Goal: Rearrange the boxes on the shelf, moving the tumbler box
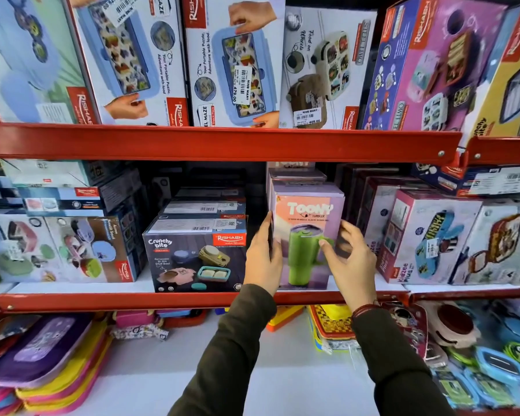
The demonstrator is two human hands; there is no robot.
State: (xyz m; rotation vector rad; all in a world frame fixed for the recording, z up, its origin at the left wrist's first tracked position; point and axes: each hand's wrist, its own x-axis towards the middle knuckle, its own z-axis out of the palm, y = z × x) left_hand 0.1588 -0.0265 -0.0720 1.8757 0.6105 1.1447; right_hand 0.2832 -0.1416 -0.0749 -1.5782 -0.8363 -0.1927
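Note:
The tumbler box (308, 223) is lilac and peach, with a green handled cup printed on it, and stands upright at the front of the middle shelf (192, 300). My left hand (263, 256) lies flat against its left side. My right hand (347, 259) is at its right front edge, thumb on the front face and fingers curled toward the right side. Both hands press the box between them. More lilac boxes (297, 178) of the same kind stand behind it.
A dark Crunchy Bite box (192, 259) stands just left of the tumbler box, with similar boxes stacked behind it. Kidzee lunch-box cartons (427, 241) crowd the right. Large cartons fill the top shelf (222, 142). Pouches and lunch boxes lie on the white bottom shelf (282, 370).

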